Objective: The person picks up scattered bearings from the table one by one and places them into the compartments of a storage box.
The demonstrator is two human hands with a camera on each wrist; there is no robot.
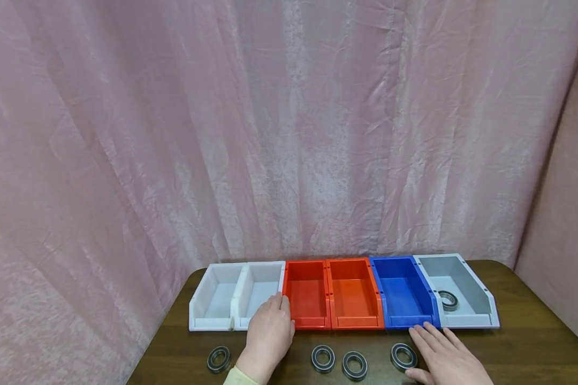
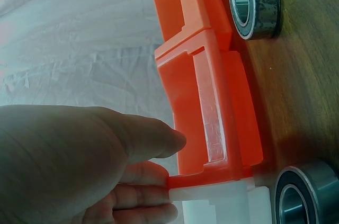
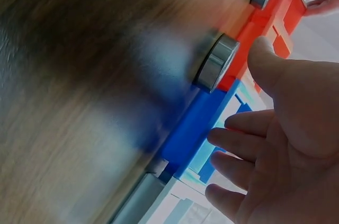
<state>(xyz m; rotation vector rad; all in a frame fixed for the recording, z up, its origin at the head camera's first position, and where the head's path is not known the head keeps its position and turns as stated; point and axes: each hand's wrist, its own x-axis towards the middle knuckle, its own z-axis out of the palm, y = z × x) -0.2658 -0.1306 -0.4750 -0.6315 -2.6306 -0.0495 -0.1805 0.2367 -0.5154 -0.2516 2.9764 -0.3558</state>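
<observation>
My left hand is at the shared wall of a white bin and a red bin, fingers close together over it. In the left wrist view its thumb extends across the red bin's opening; whether it touches is unclear. My right hand lies spread, its straight fingertips by the front edges of the blue bin and the grey bin. Just beside the right thumb sits a ball bearing on the table. Neither hand holds anything visible.
Another white bin ends the row at left; an orange bin stands mid-row. A bearing lies inside the grey bin. More bearings, left and middle, lie on the brown table. A pink curtain hangs behind.
</observation>
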